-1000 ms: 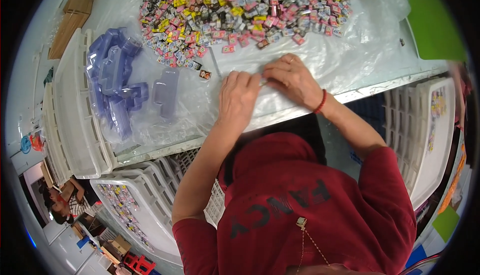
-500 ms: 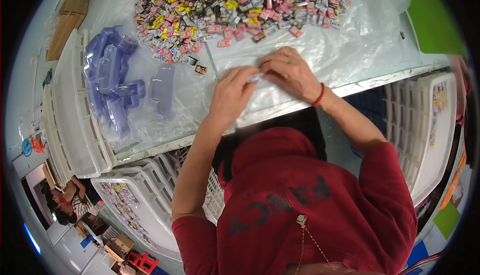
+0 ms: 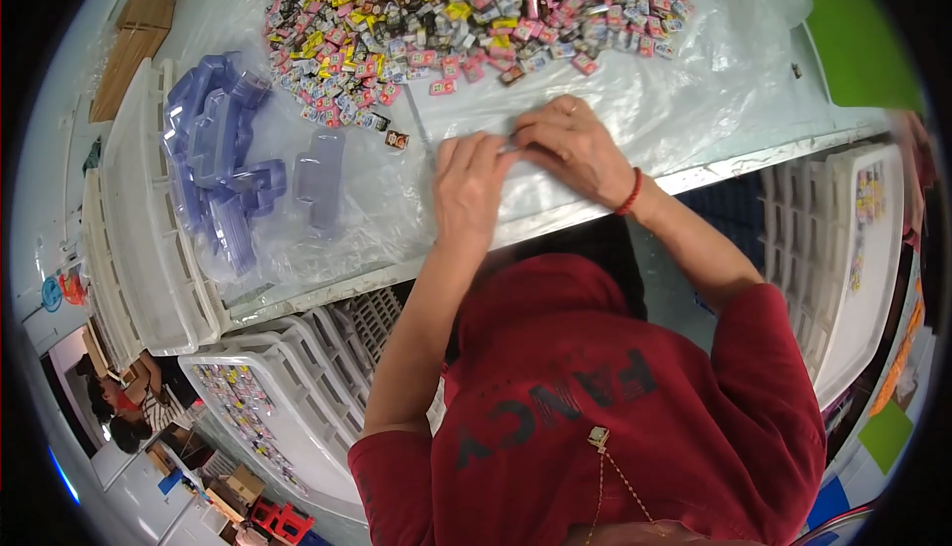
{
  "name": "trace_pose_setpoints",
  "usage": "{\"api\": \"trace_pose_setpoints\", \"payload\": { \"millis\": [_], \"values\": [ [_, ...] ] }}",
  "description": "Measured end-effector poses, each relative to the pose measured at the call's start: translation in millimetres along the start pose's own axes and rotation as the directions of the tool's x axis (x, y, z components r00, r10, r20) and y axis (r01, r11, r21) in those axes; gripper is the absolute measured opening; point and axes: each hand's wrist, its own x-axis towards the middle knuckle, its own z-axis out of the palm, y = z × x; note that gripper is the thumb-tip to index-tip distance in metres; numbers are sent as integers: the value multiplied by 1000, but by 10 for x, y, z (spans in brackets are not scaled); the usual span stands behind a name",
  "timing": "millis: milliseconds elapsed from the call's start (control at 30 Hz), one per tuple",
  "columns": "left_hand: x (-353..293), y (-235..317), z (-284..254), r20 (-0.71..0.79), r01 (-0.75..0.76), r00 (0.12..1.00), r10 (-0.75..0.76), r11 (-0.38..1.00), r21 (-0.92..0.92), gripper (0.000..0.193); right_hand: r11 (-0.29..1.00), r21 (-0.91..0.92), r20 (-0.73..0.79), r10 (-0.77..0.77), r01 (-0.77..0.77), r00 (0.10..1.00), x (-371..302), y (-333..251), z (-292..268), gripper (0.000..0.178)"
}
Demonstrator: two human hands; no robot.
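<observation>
Above the table's near edge my left hand point(image 3: 468, 184) and my right hand point(image 3: 573, 144) meet at the fingertips. Both are closed in a pinch around one tiny piece, mostly covered by the fingers, so its kind is not clear. A red bead bracelet point(image 3: 632, 191) circles my right wrist. Beyond the hands lies a wide heap of tiny box-shaped pieces point(image 3: 466, 15) in pink, white, yellow, black and brown. One brown piece point(image 3: 397, 139) rests apart at the heap's near left corner.
Clear bluish plastic trays point(image 3: 223, 134) are stacked at the left, with a single one point(image 3: 319, 179) lying beside them. Plastic sheeting point(image 3: 714, 100) covers the table. White crates point(image 3: 164, 219) stand left, with more crates point(image 3: 843, 239) below right. A green board point(image 3: 863, 30) borders the far right.
My left hand has turned and shifted slightly right, its fingers now more upright. The whitish piece seen earlier at the fingertips is now mostly hidden. My right hand stays nearly in place.
</observation>
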Motion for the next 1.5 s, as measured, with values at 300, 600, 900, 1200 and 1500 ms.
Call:
{"api": "trace_pose_setpoints", "payload": {
  "millis": [300, 600, 900, 1200, 1500],
  "values": [
    [-206, -109, 14, -126, -112, 984, 124, 989, 98, 20, 988, -105, 14, -116, 117, 993, -50, -44, -15, 21],
    [208, -245, -203, -10, 56, 998, -56, 996, 73, 18, 966, -251, -69, -71, 52, 995, 227, 78, -143, 21],
    [642, -526, 87, 27, -198, 980, 199, 935, 293, 22, 832, -549, 19, 108, -80, 994, 747, 374, 11, 22],
    [554, -571, -41, 87, -270, 963, 256, 928, 255, 22, 901, -434, -135, -96, 28, 986, 638, 355, -162, 28],
    [170, 12, -26, -50, -200, 979, 198, 980, -25, 22, 935, 37, -51, 353, -352, 934, 57, -130, -400, 26]
  ]
}}
